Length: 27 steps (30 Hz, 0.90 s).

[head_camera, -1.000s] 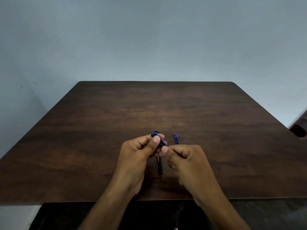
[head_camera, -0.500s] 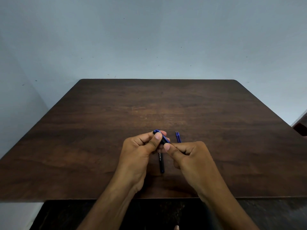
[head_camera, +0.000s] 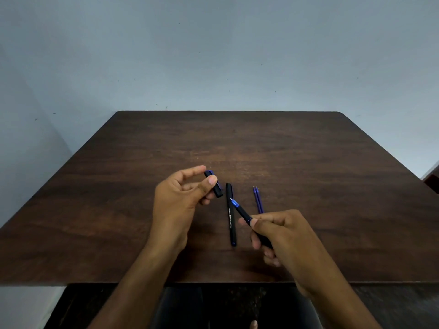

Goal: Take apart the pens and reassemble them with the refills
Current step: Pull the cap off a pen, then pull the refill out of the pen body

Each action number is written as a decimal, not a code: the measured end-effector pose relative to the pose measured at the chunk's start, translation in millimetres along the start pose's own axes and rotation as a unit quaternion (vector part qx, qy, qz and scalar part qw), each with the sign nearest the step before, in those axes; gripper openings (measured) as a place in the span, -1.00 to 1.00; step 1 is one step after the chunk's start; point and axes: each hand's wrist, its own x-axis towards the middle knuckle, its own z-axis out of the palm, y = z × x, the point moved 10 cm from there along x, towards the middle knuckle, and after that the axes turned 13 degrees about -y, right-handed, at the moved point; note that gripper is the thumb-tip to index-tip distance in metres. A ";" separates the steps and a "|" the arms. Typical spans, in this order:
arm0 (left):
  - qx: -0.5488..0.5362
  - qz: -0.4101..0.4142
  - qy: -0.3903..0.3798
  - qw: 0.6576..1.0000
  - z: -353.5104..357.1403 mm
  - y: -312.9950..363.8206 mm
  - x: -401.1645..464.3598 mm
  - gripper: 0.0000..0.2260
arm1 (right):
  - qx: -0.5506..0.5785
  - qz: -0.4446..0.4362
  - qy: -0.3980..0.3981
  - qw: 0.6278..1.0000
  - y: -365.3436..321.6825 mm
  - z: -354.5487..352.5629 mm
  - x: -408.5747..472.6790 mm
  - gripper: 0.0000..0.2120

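My left hand (head_camera: 180, 198) pinches a black pen cap (head_camera: 214, 186) with a blue end between thumb and fingers, held just above the table. My right hand (head_camera: 282, 236) grips an uncapped black pen (head_camera: 242, 211) whose blue-collared tip points up and to the left. Between the hands a second capped black pen (head_camera: 231, 217) with white lettering lies lengthwise on the dark wooden table (head_camera: 118, 210). Two blue refills (head_camera: 257, 200) lie side by side to its right, their near ends hidden behind my right hand.
The table's far edge meets a pale blue wall (head_camera: 213, 55). A dark reddish object (head_camera: 433, 181) shows at the right edge. The near table edge runs just under my forearms, with dark floor below.
My hands have pulled apart: the cap came off the pen, going left with my left hand while the pen body moved right and down with my right. The second pen is now uncovered.
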 end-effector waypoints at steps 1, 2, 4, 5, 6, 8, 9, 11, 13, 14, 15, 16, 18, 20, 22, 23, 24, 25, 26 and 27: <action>0.039 -0.008 0.002 0.999 -3.4 1.0 4.1 -0.73 | 0.005 -0.002 0.004 1.000 -0.2 -1.3 -0.5 -0.65; 0.081 -0.018 0.005 0.997 -7.0 0.9 8.8 -0.74 | 0.012 -0.003 0.009 1.000 -0.2 -2.9 -1.2 -0.67; 0.186 -0.046 0.013 0.981 -13.2 -0.8 18.6 -0.78 | 0.033 -0.004 0.019 0.999 -0.4 -5.3 -3.2 -0.70; 0.241 -0.063 0.015 0.968 -15.3 -1.5 23.1 -0.81 | 0.046 -0.006 0.022 0.999 -1.1 -6.1 -4.2 -0.70; 0.288 -0.078 0.017 0.954 -16.7 -2.2 27.7 -0.81 | 0.057 -0.009 0.023 0.998 -2.1 -6.4 -4.8 -0.70; 0.350 -0.106 0.012 0.931 -16.2 -3.3 35.3 -0.80 | 0.071 -0.015 0.024 0.997 -4.5 -6.5 -5.4 -0.72; 0.373 -0.116 0.005 0.921 -13.7 -3.5 38.2 -0.80 | 0.074 -0.017 0.026 0.997 -4.8 -6.7 -5.1 -0.74; 0.408 -0.128 -0.013 0.904 -5.4 -5.0 42.4 -0.79 | 0.073 -0.019 0.030 0.997 -4.1 -7.5 -4.1 -0.76; 0.433 -0.125 -0.015 0.892 0.6 -6.3 45.0 -0.78 | 0.065 -0.023 0.034 0.997 -3.9 -8.5 -3.5 -0.77; 0.444 -0.122 -0.010 0.888 1.7 -7.4 46.3 -0.76 | 0.062 -0.023 0.035 0.997 -3.8 -9.1 -3.5 -0.77; 0.453 -0.123 -0.007 0.883 2.1 -9.3 47.4 -0.75 | 0.060 -0.023 0.036 0.997 -3.8 -9.8 -3.8 -0.77; 0.462 -0.127 -0.005 0.878 2.3 -11.7 48.7 -0.75 | 0.059 -0.022 0.036 0.997 -3.9 -10.3 -4.0 -0.78; 0.473 -0.138 -0.001 0.870 0.8 -16.7 50.3 -0.76 | 0.057 -0.021 0.034 0.998 -3.7 -10.3 -4.2 -0.78; 0.472 -0.144 -0.001 0.870 -0.8 -19.4 51.1 -0.76 | 0.054 -0.019 0.033 0.998 -3.3 -10.5 -4.3 -0.77; 0.464 -0.144 -0.004 0.874 -1.4 -20.3 51.2 -0.75 | 0.050 -0.017 0.035 0.998 -2.3 -11.5 -4.1 -0.77; 0.460 -0.145 -0.005 0.876 -2.3 -20.9 50.9 -0.73 | 0.049 -0.016 0.035 0.998 -1.4 -11.5 -3.6 -0.77; 0.458 -0.145 -0.005 0.877 -3.4 -20.8 50.8 -0.71 | 0.048 -0.014 0.035 0.998 -0.7 -11.4 -3.0 -0.76; 0.458 -0.144 -0.003 0.877 -4.5 -20.3 50.5 -0.70 | 0.047 -0.012 0.035 0.998 -0.3 -11.2 -2.5 -0.76; 0.459 -0.142 -0.004 0.877 -4.9 -20.0 50.4 -0.69 | 0.047 -0.010 0.034 0.998 0.1 -10.6 -1.8 -0.76; 0.460 -0.142 -0.006 0.877 -5.2 -20.7 50.1 -0.69 | 0.044 -0.009 0.031 0.998 0.1 -9.8 -1.6 -0.77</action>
